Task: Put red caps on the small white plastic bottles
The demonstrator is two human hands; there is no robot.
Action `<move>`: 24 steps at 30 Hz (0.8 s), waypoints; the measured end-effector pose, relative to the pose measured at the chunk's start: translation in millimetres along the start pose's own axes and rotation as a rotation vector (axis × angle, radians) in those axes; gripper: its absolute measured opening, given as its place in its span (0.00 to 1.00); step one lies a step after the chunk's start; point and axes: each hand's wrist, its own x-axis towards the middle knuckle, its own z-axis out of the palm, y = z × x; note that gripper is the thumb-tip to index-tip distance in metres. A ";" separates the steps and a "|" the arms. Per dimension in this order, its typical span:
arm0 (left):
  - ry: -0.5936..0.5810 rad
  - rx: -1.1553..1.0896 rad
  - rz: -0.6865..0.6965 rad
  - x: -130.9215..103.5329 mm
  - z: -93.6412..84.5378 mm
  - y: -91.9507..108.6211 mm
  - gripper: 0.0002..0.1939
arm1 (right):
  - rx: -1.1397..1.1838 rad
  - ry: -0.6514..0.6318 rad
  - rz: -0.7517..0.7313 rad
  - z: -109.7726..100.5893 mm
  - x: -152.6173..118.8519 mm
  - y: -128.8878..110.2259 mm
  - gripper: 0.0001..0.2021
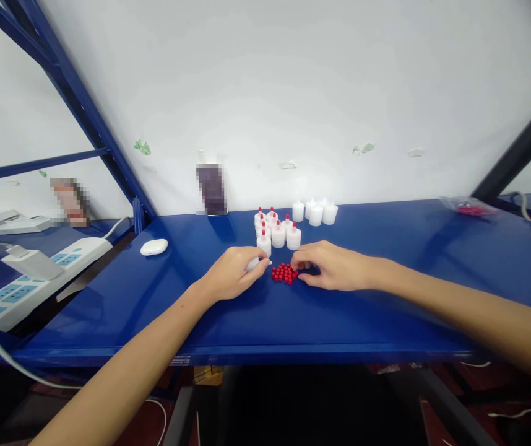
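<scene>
My left hand is closed around a small white bottle, lying tilted with its narrow tip pointing right. Most of that bottle is hidden by the fingers. To the right of the tip, a cluster of small red caps lies on the blue table. My right hand reaches the right edge of this cluster, thumb and fingertips parted around the nearest caps. Just behind the caps stand several white bottles with red caps, upright and close together.
Behind and to the right are several white bottles without red caps. A white rounded case lies at the left. Power strips with cables sit beyond the left edge. A phone-like dark object leans on the wall; a plastic bag lies far right.
</scene>
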 end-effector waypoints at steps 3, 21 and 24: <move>0.003 -0.014 0.003 -0.3 -0.7 1.0 0.14 | 0.021 -0.012 0.010 0.1 -2.1 1.1 0.04; 0.133 0.016 0.175 -4.7 1.0 9.4 0.14 | 0.091 0.180 0.025 -6.5 1.5 -23.3 0.09; 0.159 0.011 0.212 -5.3 3.6 6.2 0.14 | 0.183 0.413 0.000 -0.8 9.6 -31.6 0.07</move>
